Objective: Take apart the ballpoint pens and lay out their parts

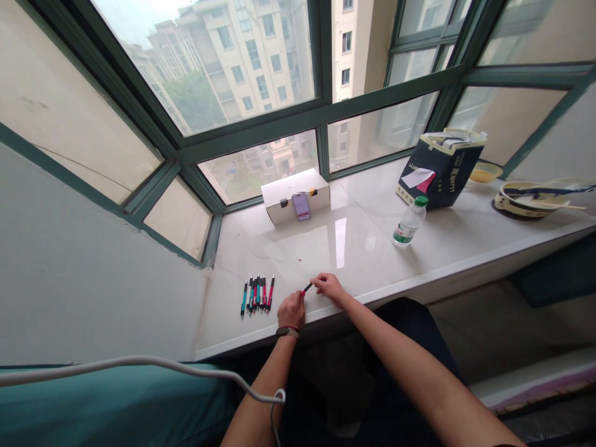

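Between my hands, over the front part of the white sill, is a red and black pen (307, 288). My left hand (291, 309), with a band on its wrist, is wrapped round the red part. At the black end, the fingers of my right hand (328, 287) are pinched together; whether a small piece is in them is too fine to see. Left of my hands lies a row of several pens (257, 294), coloured teal, red and white with black parts. A tiny piece (299, 259) lies by itself on the sill beyond my hands.
A white box (297, 195) stands against the window. To the right are a clear bottle (410, 222) with a green cap, a dark paper bag (440, 171) and bowls (528, 202). A white cable (186, 367) crosses the lower left. The sill's front edge (442, 269) runs just below my hands.
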`<act>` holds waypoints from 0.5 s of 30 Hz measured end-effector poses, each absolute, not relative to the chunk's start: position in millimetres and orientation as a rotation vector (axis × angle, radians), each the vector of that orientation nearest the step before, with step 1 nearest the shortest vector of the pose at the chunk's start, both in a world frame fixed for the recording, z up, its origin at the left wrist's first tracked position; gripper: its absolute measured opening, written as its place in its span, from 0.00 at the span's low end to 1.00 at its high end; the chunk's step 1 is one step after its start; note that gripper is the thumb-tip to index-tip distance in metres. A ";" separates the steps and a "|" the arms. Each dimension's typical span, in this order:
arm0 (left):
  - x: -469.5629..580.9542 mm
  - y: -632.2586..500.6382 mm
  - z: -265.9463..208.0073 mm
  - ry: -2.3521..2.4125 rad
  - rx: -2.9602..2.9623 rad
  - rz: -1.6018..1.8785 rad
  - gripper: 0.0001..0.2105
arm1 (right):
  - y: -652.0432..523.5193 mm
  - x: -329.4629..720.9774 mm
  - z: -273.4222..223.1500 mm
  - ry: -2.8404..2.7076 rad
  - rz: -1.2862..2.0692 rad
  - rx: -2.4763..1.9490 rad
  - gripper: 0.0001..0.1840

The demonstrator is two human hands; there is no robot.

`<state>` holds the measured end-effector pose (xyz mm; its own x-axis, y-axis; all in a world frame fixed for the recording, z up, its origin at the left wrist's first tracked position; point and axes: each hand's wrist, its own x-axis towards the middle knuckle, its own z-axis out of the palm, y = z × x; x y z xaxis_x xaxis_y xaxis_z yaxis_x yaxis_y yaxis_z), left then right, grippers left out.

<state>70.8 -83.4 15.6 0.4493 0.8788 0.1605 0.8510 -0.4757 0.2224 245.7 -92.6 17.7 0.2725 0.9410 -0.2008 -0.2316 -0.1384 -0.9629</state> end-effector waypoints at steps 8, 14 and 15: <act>71.7 -84.6 18.2 1.562 2.582 0.386 0.15 | -96.0 250.2 15.5 -0.759 1.319 -1.173 0.18; 71.1 -83.8 17.1 1.561 2.571 0.411 0.15 | -97.1 252.9 12.6 -0.799 1.337 -1.156 0.20; 71.0 -83.7 16.8 1.561 2.570 0.408 0.15 | -97.1 252.9 12.4 -0.803 1.329 -1.162 0.20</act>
<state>71.0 -83.7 16.8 0.4361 0.8834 0.1717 0.8545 -0.4663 0.2287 252.9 -97.1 12.4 0.1282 0.9767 -0.1723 -0.3019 -0.1270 -0.9448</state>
